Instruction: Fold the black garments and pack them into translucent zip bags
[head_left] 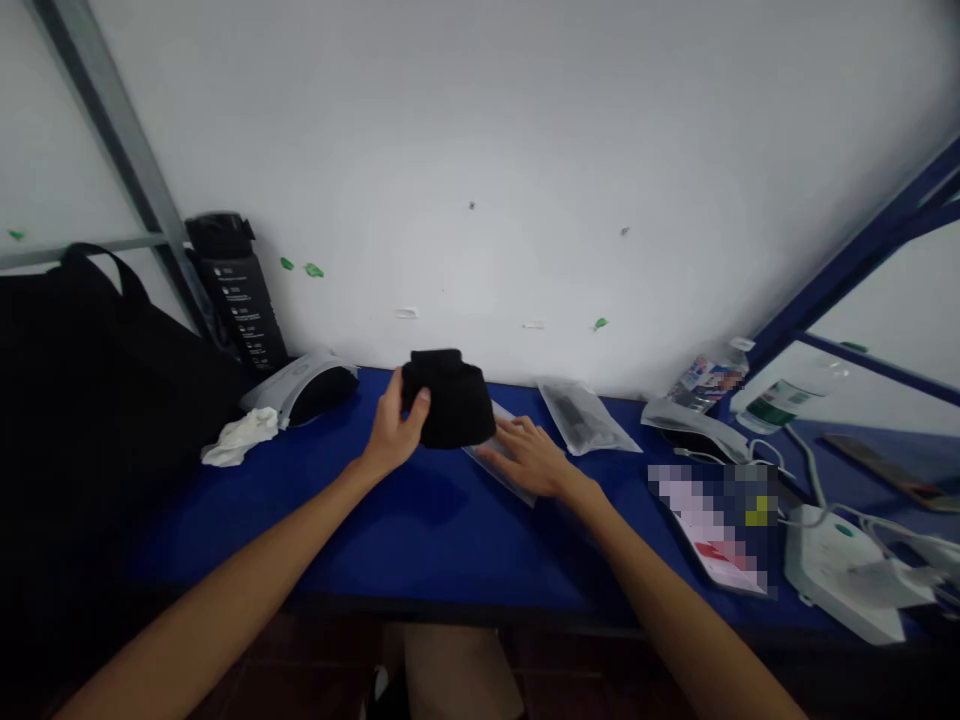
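A folded black cloth item point(452, 405) is held up over the blue table point(420, 545) in my left hand point(397, 422), thumb across its front. Beside it, my right hand point(531, 455) lies with fingers spread on a flat clear plastic bag point(508, 478), near the black item's right edge. Part of that bag is hidden under the hand and behind the black item. Another clear bag point(585, 415) with something dark inside lies to the right, by the wall.
Left: a black bag point(97, 400), a dark bottle point(238, 295), a crumpled white tissue point(241, 436) and a white-and-black pouch point(311, 388). Right: a phone point(712, 530), a white power strip point(847, 570) with cables, a plastic bottle point(709, 375) and another pouch point(697, 430).
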